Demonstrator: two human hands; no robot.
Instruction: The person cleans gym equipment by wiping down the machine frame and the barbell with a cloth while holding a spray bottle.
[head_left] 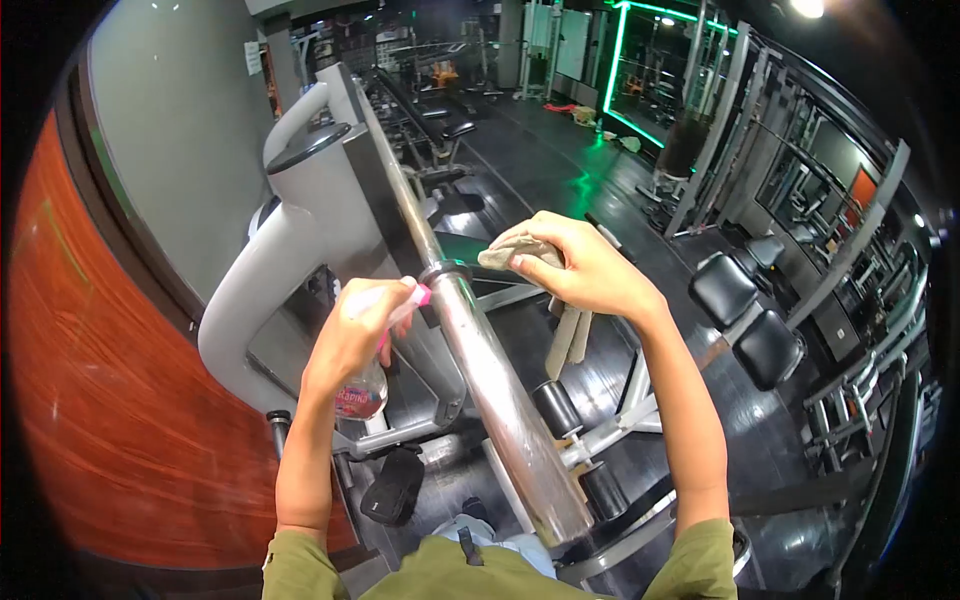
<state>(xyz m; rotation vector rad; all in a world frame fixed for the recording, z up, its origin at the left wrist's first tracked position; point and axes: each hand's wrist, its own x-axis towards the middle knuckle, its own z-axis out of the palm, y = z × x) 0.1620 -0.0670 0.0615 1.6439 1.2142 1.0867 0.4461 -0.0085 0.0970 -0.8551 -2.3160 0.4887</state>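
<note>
Our left hand (pixel 350 328) grips a bottle (pixel 362 396) left of the bar (pixel 492 380), seemingly spraying it, while our right hand (pixel 585 268) pinches a cloth (pixel 513 253) to the right, which wiping would need pressed onto the bar.

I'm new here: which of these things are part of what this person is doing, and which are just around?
Part of it, judging by the hands:
- spray bottle, in the left hand
- cloth, in the right hand
- metal bar, between the hands

Just around:
- black case-like item on the floor
- black cushions at right
</note>
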